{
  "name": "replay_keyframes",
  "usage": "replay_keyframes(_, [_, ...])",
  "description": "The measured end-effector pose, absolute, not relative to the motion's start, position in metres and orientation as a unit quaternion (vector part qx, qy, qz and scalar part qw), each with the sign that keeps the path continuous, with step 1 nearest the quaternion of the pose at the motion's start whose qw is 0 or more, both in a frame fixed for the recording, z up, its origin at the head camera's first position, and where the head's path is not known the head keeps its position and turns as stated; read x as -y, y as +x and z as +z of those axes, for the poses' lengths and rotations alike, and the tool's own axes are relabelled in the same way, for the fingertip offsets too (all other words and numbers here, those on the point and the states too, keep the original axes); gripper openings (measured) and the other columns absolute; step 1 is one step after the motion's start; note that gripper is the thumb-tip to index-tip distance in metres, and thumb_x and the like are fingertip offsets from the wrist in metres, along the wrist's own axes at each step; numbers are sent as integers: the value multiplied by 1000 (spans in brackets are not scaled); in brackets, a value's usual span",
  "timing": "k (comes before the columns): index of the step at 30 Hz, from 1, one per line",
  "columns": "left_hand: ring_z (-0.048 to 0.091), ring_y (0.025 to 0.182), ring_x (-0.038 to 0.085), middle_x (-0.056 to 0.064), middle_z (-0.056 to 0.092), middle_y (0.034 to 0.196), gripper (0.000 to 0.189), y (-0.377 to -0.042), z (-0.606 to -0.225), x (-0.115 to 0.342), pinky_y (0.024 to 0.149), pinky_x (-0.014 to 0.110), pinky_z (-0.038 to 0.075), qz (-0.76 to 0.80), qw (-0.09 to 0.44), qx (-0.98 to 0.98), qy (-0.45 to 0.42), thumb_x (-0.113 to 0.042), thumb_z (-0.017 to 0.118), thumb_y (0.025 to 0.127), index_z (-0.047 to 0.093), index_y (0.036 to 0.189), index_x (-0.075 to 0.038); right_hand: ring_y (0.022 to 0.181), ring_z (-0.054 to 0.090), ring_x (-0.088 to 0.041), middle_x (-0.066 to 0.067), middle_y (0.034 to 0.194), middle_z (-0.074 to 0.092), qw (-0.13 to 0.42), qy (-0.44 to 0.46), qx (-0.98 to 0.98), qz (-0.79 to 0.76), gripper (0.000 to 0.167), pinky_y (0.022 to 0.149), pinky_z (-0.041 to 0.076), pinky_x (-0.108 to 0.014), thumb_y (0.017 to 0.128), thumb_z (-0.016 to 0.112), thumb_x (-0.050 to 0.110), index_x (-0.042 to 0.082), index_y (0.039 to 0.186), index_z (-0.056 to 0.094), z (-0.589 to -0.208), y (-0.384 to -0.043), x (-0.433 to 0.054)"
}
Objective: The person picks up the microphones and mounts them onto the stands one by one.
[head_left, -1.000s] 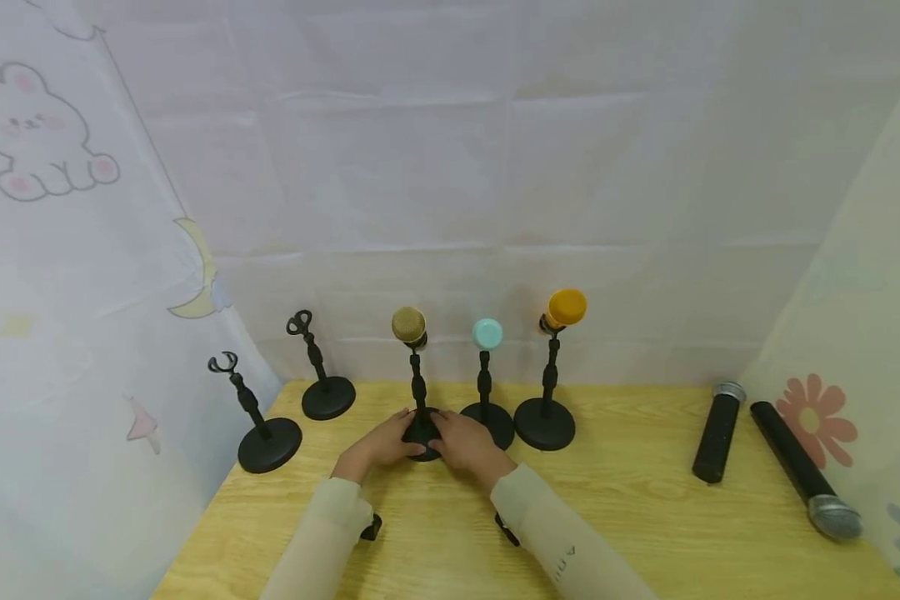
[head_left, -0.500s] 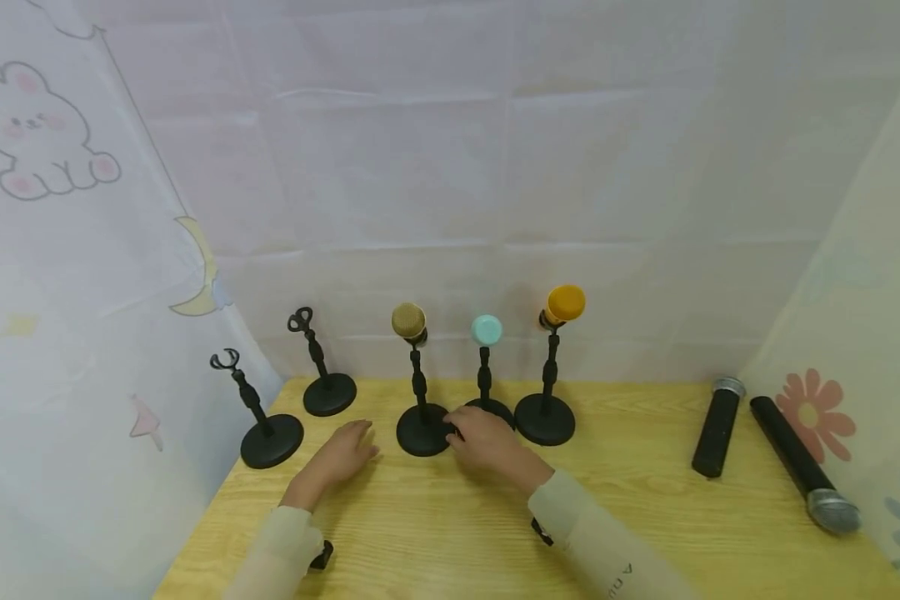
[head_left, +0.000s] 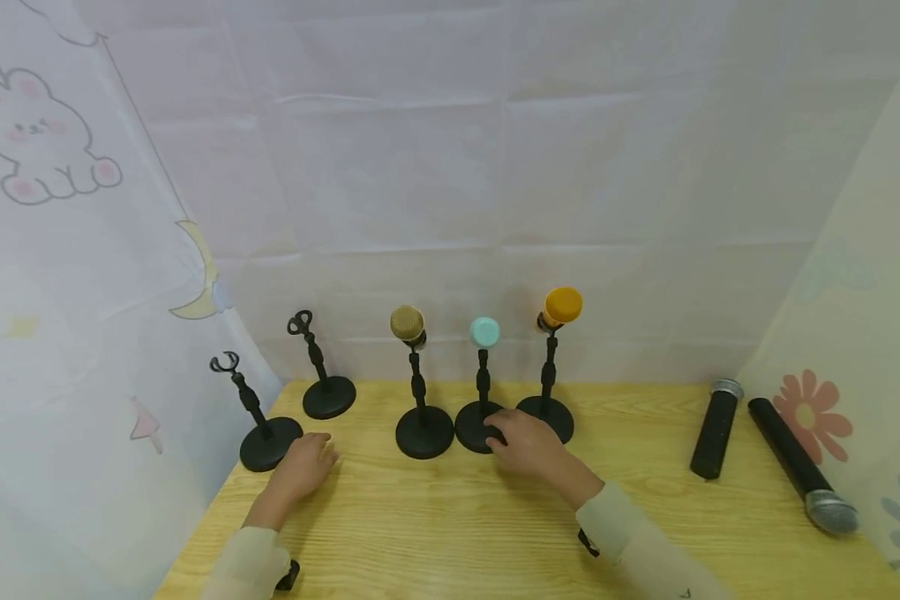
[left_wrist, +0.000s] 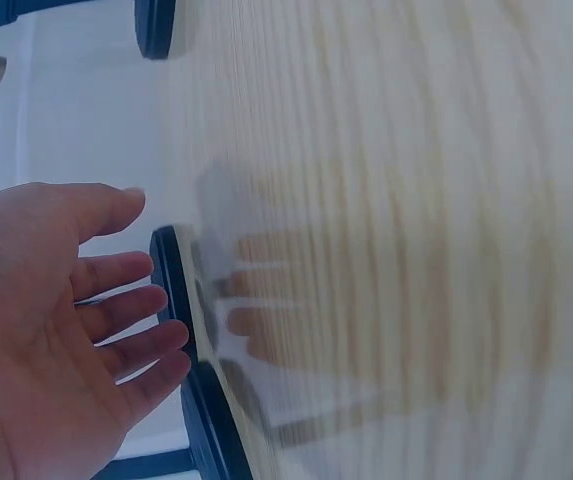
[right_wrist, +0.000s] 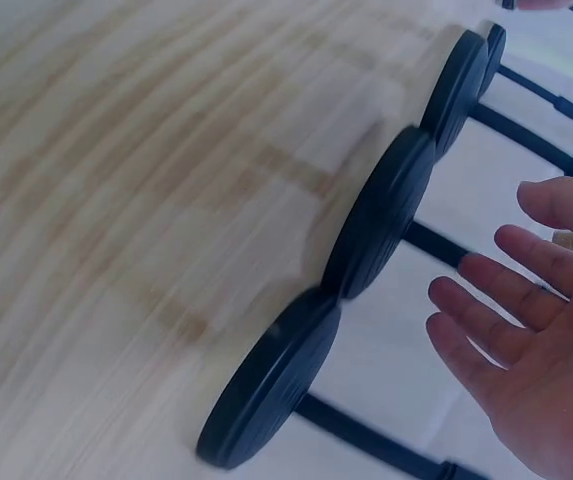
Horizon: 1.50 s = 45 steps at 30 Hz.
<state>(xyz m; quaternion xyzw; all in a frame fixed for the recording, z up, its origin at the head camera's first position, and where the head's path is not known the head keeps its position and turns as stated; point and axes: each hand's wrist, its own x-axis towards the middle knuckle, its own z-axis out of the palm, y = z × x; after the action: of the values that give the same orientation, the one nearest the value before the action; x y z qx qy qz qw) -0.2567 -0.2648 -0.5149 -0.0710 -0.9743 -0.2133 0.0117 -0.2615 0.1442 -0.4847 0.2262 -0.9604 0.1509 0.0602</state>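
My left hand [head_left: 305, 467] hovers over the table beside the base of the front left black microphone stand [head_left: 272, 443], its clip holding nothing. In the left wrist view the palm and loosely spread fingers [left_wrist: 131, 312] show nothing held. My right hand [head_left: 528, 446] is at the front of the base of the stand [head_left: 483, 379] carrying a teal-topped microphone [head_left: 484, 332]. Its fingers [right_wrist: 506, 290] are relaxed and hold nothing. To the left stands a stand [head_left: 418, 383] with a gold-headed microphone [head_left: 407, 323]; to the right, one with an orange-topped microphone [head_left: 563, 306].
Another bare stand [head_left: 317, 362] is at the back left. Two black microphones lie at the right: a shorter one [head_left: 716, 433] and a longer one [head_left: 791, 450] with a silver head. A pale cloth backdrop [head_left: 457, 167] closes off the back of the wooden table [head_left: 435, 533].
Both hands have left the gold microphone's stand. My left hand has moved left to the front left stand, my right hand rightward to the teal one's base.
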Motion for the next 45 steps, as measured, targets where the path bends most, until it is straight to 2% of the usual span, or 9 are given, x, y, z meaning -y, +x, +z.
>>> replay_keyframes(12, [48,126,54,35,55,133,45,-248,-506,291,104,63,40,-182,19,982,-54,-20,61,101,57,133,12,115,64,-36,-13,127,68,75,163,968,178,32,94,53,-53,97,69,24,9,126,70,-480,-251,-202])
replay_keyframes(17, [45,128,56,36,51,136,46,-243,-503,299,105,65,38,-185,19,982,-36,-21,60,102,56,135,11,113,65,-41,-19,130,66,71,133,971,188,35,90,54,-55,98,66,24,7,129,68,-479,-248,-228])
replay_keyframes(24, [40,130,59,39,46,140,50,-236,-500,314,103,68,37,-187,13,982,-2,-23,60,102,53,137,12,105,66,-40,-24,133,62,57,89,976,188,40,79,56,-53,101,62,25,2,133,63,-479,-246,-273])
replay_keyframes(31, [36,129,63,44,40,140,56,-236,-497,328,102,71,36,-191,5,981,21,-23,58,102,46,139,17,104,65,-46,-32,137,56,40,59,980,187,46,77,54,-56,102,59,27,-4,136,58,-476,-239,-314])
replay_keyframes(37, [33,128,65,47,36,140,60,-240,-500,339,103,71,36,-191,2,981,32,-22,57,101,40,139,22,103,63,-49,-36,133,55,40,32,981,188,49,74,54,-56,102,59,27,-8,136,55,-477,-237,-345])
replay_keyframes(41, [33,127,65,48,36,139,63,-243,-502,345,103,71,35,-192,3,980,42,-24,57,101,38,139,24,104,60,-53,-39,131,52,56,19,981,186,50,77,52,-60,101,59,26,-11,135,54,-480,-237,-365])
replay_keyframes(45, [35,125,65,48,38,136,66,-248,-503,347,103,71,35,-193,7,980,47,-27,58,100,38,137,24,111,51,-60,-43,133,44,54,-6,981,187,54,84,47,-67,101,56,27,-13,136,50,-481,-237,-385])
